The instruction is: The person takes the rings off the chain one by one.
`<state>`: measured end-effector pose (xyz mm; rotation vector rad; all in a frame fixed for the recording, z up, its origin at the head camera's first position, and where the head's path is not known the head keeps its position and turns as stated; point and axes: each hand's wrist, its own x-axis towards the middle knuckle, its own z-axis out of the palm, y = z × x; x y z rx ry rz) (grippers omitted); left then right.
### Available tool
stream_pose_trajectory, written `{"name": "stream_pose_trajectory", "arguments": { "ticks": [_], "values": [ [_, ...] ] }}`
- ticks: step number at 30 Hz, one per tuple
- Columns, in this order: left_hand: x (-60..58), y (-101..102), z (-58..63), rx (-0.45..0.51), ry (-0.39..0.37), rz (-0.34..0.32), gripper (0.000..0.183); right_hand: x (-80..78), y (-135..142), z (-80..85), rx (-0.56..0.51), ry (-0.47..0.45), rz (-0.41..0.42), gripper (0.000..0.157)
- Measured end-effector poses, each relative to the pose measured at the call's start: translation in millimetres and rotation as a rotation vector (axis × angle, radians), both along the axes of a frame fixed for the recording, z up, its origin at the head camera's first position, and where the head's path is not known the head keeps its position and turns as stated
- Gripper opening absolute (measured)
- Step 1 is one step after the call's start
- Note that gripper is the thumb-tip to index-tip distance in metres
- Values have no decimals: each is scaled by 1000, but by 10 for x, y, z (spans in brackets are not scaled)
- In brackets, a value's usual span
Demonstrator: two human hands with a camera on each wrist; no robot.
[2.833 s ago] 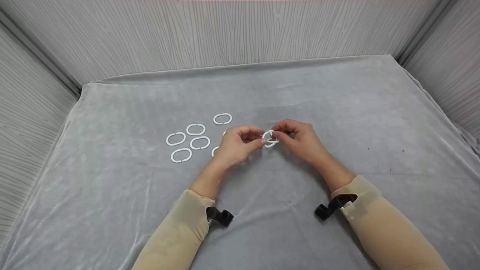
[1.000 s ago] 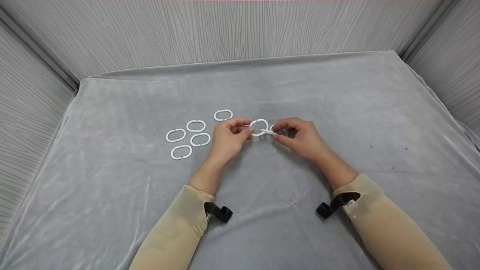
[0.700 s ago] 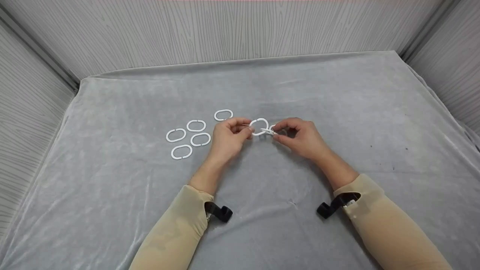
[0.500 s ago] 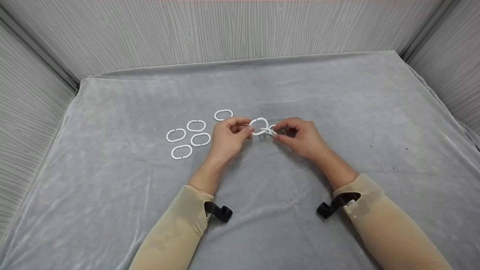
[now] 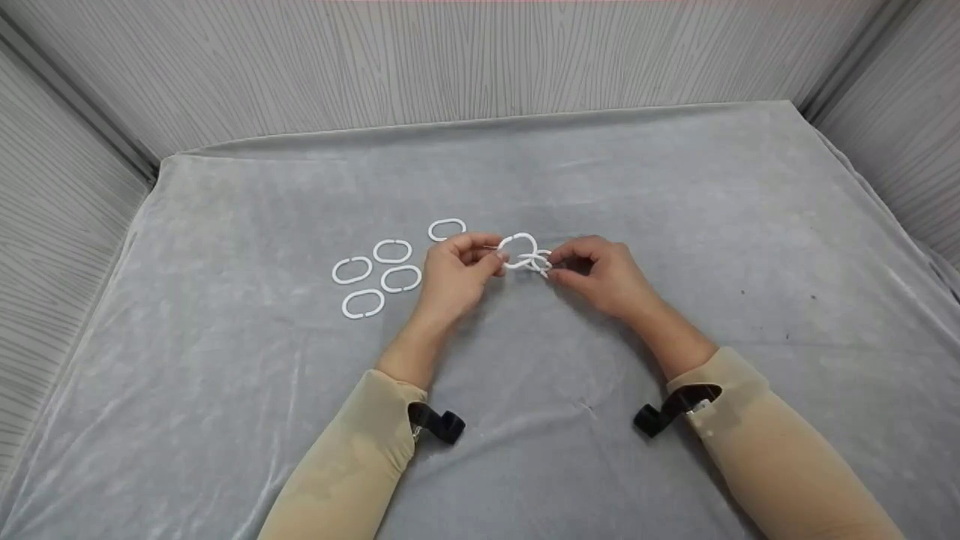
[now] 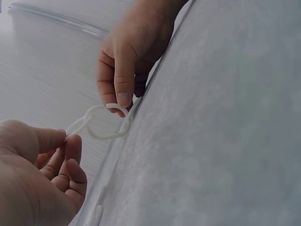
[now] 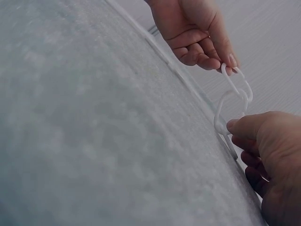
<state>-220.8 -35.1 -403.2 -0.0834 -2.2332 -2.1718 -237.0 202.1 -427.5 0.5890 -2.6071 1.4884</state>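
In the head view my left hand (image 5: 459, 274) pinches one white oval chain link (image 5: 517, 236) at its left end between thumb and fingers. A second white link (image 7: 217, 113) passes through it, as the right wrist view shows. My right hand (image 5: 604, 274) pinches this second link with thumb and forefinger. A third white link (image 7: 232, 148) hangs from the second beside the right fingertips, partly hidden by them. The linked pieces are held up above the cloth, between the two hands.
Several loose white links lie left of my left hand on the grey cloth (image 5: 570, 465), among them a nearest link (image 5: 363, 317) and a farther link (image 5: 446, 220) partly behind that hand. Pale wood-grain panels (image 5: 480, 60) enclose the back and sides.
Both hands have shifted a little left and apart, drawing out the bunched links. During the last second the right fingers have tilted the second link from edge-on to more face-on.
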Motion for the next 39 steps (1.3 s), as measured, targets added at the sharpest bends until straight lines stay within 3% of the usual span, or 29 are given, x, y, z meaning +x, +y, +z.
{"name": "stream_pose_trajectory", "arguments": {
  "ticks": [8,20,39],
  "values": [
    [-7,7,-6,14,8,-6,19,-8,-1,4,21,5,-1,12],
    [-3,4,-6,2,-3,-2,19,2,-11,1,-37,-7,-3,8],
    [-6,-2,-2,-24,31,-54,15,10,-3,31,-41,25,23,8]
  ]
}}
